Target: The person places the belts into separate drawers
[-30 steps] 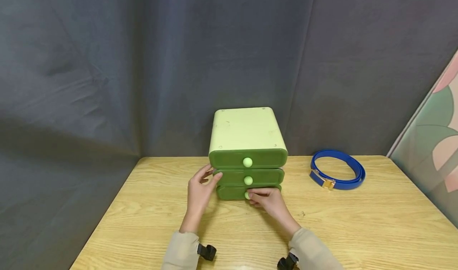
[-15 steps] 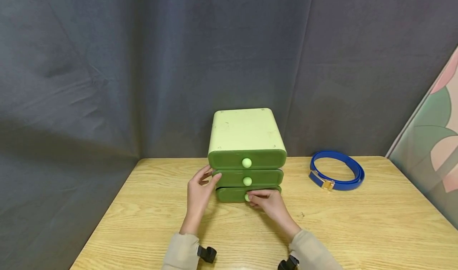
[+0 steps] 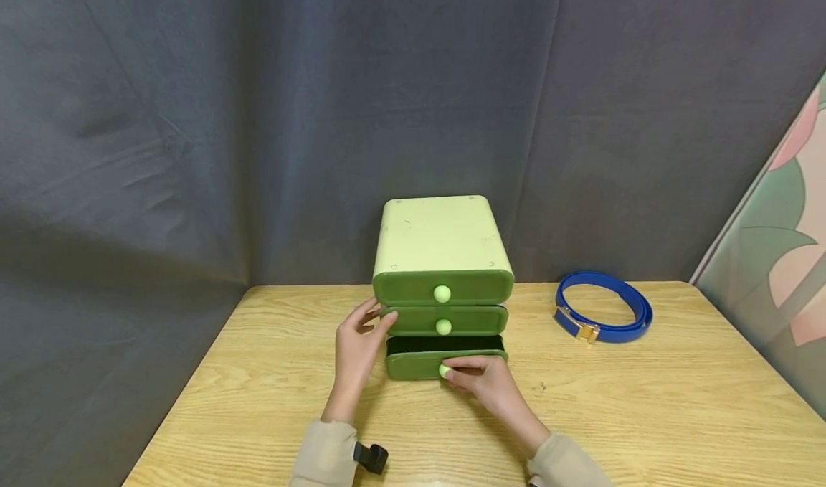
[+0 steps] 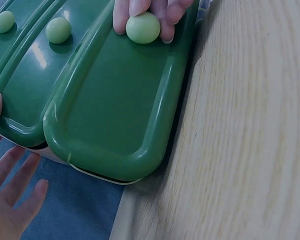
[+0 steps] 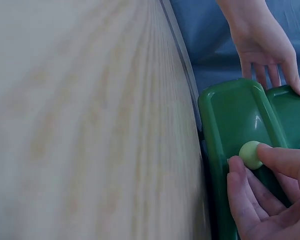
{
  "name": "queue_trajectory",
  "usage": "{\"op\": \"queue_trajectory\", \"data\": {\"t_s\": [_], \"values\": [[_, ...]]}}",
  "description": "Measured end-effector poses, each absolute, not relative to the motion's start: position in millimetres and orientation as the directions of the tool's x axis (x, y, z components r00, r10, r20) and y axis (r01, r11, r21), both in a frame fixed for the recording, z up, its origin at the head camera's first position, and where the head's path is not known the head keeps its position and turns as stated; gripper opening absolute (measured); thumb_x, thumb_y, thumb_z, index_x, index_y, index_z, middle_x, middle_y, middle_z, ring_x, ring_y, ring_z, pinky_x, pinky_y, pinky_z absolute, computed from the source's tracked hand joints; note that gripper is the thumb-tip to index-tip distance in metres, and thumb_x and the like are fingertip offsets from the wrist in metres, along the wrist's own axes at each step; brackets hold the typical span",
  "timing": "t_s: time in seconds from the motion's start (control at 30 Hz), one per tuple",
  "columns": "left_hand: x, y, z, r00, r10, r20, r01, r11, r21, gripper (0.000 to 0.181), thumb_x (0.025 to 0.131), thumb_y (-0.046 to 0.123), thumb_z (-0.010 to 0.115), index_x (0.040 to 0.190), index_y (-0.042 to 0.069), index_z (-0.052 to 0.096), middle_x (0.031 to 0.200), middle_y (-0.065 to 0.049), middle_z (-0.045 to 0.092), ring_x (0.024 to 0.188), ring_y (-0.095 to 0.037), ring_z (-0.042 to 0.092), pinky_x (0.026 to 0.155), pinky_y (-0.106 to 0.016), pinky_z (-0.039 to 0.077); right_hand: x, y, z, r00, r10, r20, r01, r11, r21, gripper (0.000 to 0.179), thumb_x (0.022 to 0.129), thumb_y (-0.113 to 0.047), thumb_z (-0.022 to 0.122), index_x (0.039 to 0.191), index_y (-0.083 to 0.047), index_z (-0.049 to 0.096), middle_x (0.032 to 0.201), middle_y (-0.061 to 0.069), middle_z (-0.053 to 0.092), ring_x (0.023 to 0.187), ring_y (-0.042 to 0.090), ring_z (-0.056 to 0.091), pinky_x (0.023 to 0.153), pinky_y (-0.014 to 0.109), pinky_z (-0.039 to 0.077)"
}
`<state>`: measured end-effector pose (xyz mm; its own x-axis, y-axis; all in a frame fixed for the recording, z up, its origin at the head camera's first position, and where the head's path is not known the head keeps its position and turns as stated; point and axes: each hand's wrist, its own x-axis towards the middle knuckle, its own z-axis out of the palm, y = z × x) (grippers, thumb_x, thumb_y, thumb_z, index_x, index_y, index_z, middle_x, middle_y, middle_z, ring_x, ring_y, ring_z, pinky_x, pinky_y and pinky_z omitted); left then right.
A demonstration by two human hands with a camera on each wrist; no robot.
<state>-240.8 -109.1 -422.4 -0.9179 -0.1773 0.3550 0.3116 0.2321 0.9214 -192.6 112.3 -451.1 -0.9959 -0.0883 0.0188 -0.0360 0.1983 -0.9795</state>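
A small pale green drawer cabinet (image 3: 442, 232) with three dark green drawer fronts stands at the back middle of the table. My right hand (image 3: 493, 383) pinches the round light green knob (image 5: 250, 155) of the bottom drawer (image 3: 409, 366) between thumb and fingers. That drawer is pulled partly out, and a dark strip of its inside shows. At the cabinet's left edge, my left hand (image 3: 353, 347) rests its thumb on the front of the middle drawer (image 3: 413, 320). Its other fingers reach along the side, straight in the left wrist view. The top drawer (image 3: 406, 287) is in.
A coiled blue belt (image 3: 622, 334) with a gold buckle lies to the right on the wooden table (image 3: 619, 415). A grey curtain (image 3: 400, 100) hangs right behind the cabinet. At the far right leans a panel (image 3: 768, 250) with a leaf pattern.
The bottom drawer has slid out toward me, its knob in my right hand's pinch, and its inside now shows. My left hand keeps its place at the cabinet's left edge.
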Motion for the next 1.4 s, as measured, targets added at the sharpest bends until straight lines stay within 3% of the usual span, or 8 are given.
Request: {"op": "queue_trajectory", "data": {"t_s": [0.37, 0.77, 1.4], "values": [[-240.8, -110.1, -421.6, -0.922, -0.171, 0.346, 0.303, 0.236, 0.923, 0.049, 0.085, 0.023, 0.080, 0.128, 0.003, 0.066, 0.124, -0.013, 0.067, 0.109, -0.027, 0.065, 0.092, -0.047, 0.050, -164.8, 116.8, -449.6, -0.987, -0.162, 0.014, -0.037, 0.143, -0.989, 0.021, 0.086, -0.001, 0.075, 0.104, 0.008, 0.074, 0.100, 0.020, 0.073, 0.085, 0.025, 0.072, 0.069, 0.032, 0.059], [-242.5, -110.9, -423.1, -0.923, -0.163, 0.348, 0.305, 0.241, 0.921, 0.050, 0.085, 0.023, 0.080, 0.128, 0.002, 0.065, 0.123, -0.014, 0.067, 0.109, -0.028, 0.065, 0.093, -0.048, 0.049, -138.9, 123.0, -448.2, -0.972, -0.233, -0.019, -0.006, 0.104, -0.995, 0.021, 0.086, 0.002, 0.074, 0.105, 0.010, 0.073, 0.097, 0.021, 0.073, 0.084, 0.032, 0.072, 0.070, 0.031, 0.059], [-239.9, -120.9, -414.8, -0.952, -0.071, 0.297, 0.274, 0.232, 0.933, 0.051, 0.087, 0.021, 0.079, 0.132, 0.005, 0.063, 0.133, -0.015, 0.061, 0.116, -0.030, 0.062, 0.098, -0.049, 0.046, -125.0, 120.1, -452.3, -0.947, -0.312, -0.075, 0.049, 0.091, -0.995, 0.027, 0.089, -0.001, 0.072, 0.114, 0.010, 0.070, 0.106, 0.023, 0.071, 0.092, 0.032, 0.071, 0.075, 0.032, 0.058]]}}
